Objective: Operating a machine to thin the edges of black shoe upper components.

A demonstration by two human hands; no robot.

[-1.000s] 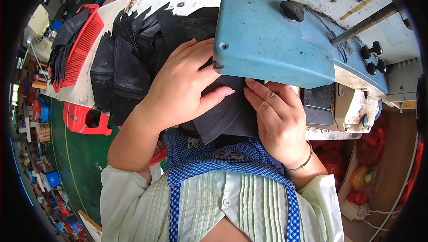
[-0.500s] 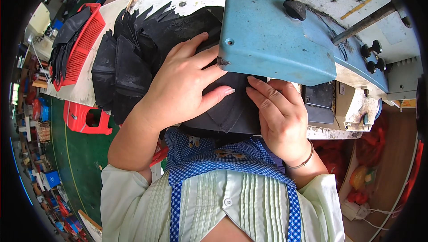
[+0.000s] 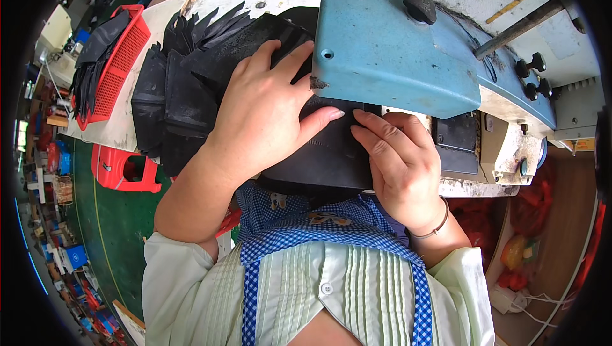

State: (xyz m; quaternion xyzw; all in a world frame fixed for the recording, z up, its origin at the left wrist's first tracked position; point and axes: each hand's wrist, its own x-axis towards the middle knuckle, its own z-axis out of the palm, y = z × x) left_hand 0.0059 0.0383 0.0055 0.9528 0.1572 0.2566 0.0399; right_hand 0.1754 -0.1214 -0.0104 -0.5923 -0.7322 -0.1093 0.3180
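My left hand [image 3: 264,116] lies flat, fingers spread, on a black sheet piece [image 3: 325,155] that rests on the white table [image 3: 127,136]. Its fingertips reach the lower edge of the blue sewing machine head [image 3: 395,46]. My right hand [image 3: 398,161] presses on the right part of the same black piece, just below the machine head, fingertips near the left thumb. The needle area is hidden under the head. A fanned stack of black pieces [image 3: 185,85] lies to the left of my left hand.
A red basket [image 3: 121,59] with more black pieces sits at the table's far left. A red plastic stool [image 3: 121,167] stands on the green floor below it. The machine's grey end with black knobs [image 3: 529,78] fills the right.
Both hands have slid the black piece a little farther under the blue machine head; the left fingers now touch its edge.
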